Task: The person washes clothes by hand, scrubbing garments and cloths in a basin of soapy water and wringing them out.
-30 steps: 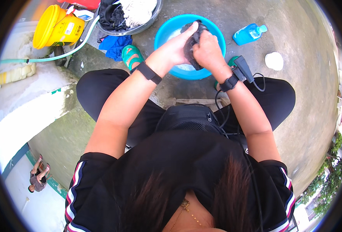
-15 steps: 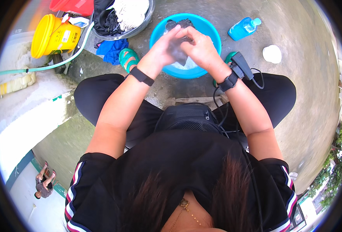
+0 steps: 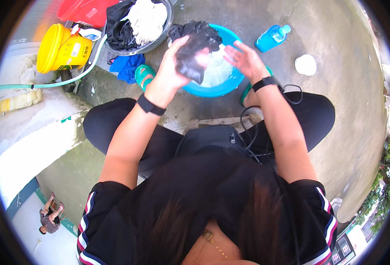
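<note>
My left hand point(image 3: 170, 68) has its thumb and fingers around a dark, wet-looking piece of cloth point(image 3: 198, 39), blurred by motion. The cloth hangs over the left side of a blue basin point(image 3: 216, 91) that holds white, sudsy water point(image 3: 219, 70). Above the basin's right rim is my right hand point(image 3: 247, 61), its fingers apart and nothing in it. A wristband is on each wrist.
A grey tub point(image 3: 162, 40) of black and white clothes stands at the upper left, with a blue cloth point(image 3: 129, 68) beside it. Left are a yellow bucket point(image 3: 56, 48), red basin point(image 3: 89, 11) and hose point(image 3: 49, 85). A blue bottle point(image 3: 272, 39) and white container point(image 3: 305, 64) stand right.
My hands were together on the cloth over the basin. Now they are apart: the left has carried the cloth leftward, and the right has let go and moved right.
</note>
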Tool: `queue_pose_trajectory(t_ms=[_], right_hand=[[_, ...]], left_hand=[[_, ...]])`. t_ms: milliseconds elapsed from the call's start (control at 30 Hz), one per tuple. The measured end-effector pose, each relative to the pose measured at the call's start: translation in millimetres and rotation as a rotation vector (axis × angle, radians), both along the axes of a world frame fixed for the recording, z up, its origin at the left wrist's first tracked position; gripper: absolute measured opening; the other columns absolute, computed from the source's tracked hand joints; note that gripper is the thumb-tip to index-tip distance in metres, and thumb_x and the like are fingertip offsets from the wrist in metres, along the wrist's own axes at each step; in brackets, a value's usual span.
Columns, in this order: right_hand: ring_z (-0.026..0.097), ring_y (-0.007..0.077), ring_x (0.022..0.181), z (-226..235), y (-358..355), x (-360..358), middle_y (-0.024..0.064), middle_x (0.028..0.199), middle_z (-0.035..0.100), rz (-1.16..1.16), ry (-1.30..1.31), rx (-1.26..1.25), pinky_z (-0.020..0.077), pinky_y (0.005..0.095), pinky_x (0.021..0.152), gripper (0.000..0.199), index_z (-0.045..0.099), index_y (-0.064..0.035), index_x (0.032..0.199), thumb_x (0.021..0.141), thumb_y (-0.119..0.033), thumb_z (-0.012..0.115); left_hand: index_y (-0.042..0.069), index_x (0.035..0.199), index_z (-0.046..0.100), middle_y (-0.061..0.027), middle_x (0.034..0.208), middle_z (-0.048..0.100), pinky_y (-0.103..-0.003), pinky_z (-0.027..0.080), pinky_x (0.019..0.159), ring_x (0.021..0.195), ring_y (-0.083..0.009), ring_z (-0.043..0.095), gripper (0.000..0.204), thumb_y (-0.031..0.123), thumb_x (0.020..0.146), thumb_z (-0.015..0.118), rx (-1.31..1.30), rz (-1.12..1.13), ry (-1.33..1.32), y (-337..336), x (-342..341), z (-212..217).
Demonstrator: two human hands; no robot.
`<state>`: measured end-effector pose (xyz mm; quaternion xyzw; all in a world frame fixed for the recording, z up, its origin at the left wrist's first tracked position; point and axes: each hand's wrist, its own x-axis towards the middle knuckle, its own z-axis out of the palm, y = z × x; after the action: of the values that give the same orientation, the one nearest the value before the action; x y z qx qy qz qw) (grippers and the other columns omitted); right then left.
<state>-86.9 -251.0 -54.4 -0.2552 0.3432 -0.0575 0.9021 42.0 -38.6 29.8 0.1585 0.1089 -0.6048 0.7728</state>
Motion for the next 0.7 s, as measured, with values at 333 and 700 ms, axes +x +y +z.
queue_pose_trajectory(t_ms=[333, 700], right_hand=[[0.062, 0.0269, 0.1, -11.0, 10.2, 51.7, 0.0115, 0.112, 0.065, -0.236, -0.363, 0.161, 0.0483, 0.0428, 0.092, 0.049, 0.061, -0.0048, 0.114, 0.091, -0.048, 0.054], [0.066, 0.0334, 0.095, 59.7, -50.7, 92.6, 0.0201, 0.1, 0.067, 0.465, 0.215, -1.725, 0.0517, 0.0361, 0.083, 0.05, 0.063, -0.0002, 0.107, 0.075, -0.038, 0.07]], left_hand=[[-0.003, 0.09, 0.045, -0.0023, 0.074, 0.041, -0.022, 0.036, 0.055, 0.062, -0.0103, 0.043, 0.055, 0.049, 0.079, 0.06, -0.056, -0.257, -0.085, 19.1, -35.1, 22.7], [-0.004, 0.112, 0.056, -0.0239, 0.094, 0.065, -0.04, 0.049, 0.081, 0.092, -0.0334, 0.065, 0.061, 0.03, 0.065, 0.075, 0.643, -0.739, -1.849, 0.0, 3.4, 47.8]])
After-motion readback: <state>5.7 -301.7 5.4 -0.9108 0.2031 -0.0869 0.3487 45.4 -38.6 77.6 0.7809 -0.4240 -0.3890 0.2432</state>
